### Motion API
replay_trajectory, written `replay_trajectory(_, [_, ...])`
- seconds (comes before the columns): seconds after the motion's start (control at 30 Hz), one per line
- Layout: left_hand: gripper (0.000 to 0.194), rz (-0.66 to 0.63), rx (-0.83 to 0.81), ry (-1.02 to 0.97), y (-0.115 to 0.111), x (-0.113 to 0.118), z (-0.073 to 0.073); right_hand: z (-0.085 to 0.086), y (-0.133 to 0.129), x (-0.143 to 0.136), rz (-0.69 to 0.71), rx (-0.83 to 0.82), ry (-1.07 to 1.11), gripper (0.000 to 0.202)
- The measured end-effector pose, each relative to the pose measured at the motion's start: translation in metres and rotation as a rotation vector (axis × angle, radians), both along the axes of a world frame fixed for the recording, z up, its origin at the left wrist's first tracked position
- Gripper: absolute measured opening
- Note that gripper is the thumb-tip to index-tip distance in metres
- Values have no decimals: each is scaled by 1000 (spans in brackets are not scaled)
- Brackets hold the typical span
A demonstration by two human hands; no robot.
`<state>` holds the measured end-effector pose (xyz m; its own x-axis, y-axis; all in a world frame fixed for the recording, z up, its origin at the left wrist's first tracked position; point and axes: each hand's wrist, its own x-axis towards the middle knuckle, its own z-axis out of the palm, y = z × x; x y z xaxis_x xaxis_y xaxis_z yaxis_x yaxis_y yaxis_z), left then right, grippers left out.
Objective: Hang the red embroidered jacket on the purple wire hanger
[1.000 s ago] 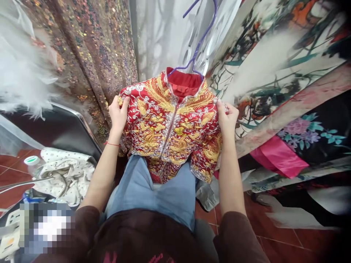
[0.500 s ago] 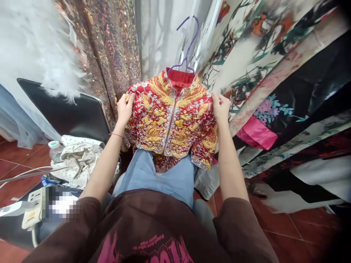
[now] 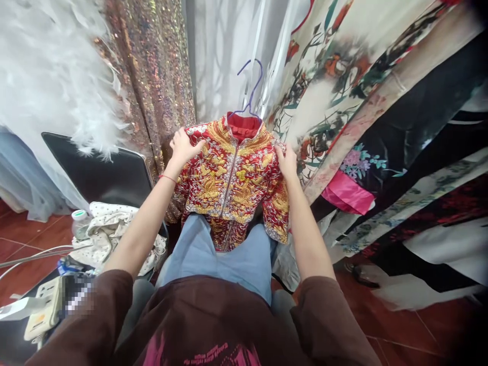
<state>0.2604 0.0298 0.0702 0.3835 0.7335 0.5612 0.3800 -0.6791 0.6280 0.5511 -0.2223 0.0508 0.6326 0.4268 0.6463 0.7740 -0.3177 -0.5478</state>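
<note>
A red jacket [image 3: 236, 178] with gold and silver embroidery hangs upright on a purple hanger [image 3: 249, 99], its hem over my lap. My left hand [image 3: 185, 147] is at the jacket's left shoulder, its thumb stretched out over the front and its other fingers bent at the shoulder edge. At the right shoulder, my right hand [image 3: 286, 158] grips the fabric between thumb and fingers. More of the same embroidered red cloth shows below the hem, between my knees.
A black chair back [image 3: 95, 170] stands at the left, near a dotted white cloth [image 3: 110, 229], a bottle [image 3: 80, 223] and a power strip [image 3: 43, 307]. Sequined fabric [image 3: 156, 71] hangs behind. Patterned garments [image 3: 324, 101] hang along the right.
The jacket, hanger and both hands sit lower in view, the jacket slightly further left. My left thumb has lifted from its pinch and spread across the jacket front.
</note>
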Motion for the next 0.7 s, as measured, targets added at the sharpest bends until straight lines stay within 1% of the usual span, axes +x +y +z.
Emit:
replay_trajectory(0.07, [77, -115, 161, 48, -7, 8, 15, -1, 0, 1, 27, 8, -11, 62])
replay_trajectory(0.13, [70, -244, 254, 82, -12, 17, 28, -2, -1, 1, 56, 21, -34, 62])
replay_trajectory(0.2, [66, -321, 278, 101, -15, 28, 38, -4, -4, -1, 73, 46, -65, 62])
replay_trajectory(0.27, [65, -343, 274, 97, -17, 38, 42, -6, -6, -5, 57, 77, -106, 62])
replay_trajectory(0.33, [62, -321, 273, 68, -19, 44, 40, -10, -6, -10, 1, 105, -155, 62])
replay_trajectory(0.47, [59, -225, 298, -18, -27, 46, 24, -17, -4, -19, -120, 151, -215, 62])
replay_trajectory(0.57, [61, -168, 317, -57, -36, 43, 15, -20, -2, -22, -156, 161, -228, 62])
replay_trajectory(0.7, [63, -129, 347, -83, -42, 41, 11, -20, -6, -25, -168, 171, -235, 59])
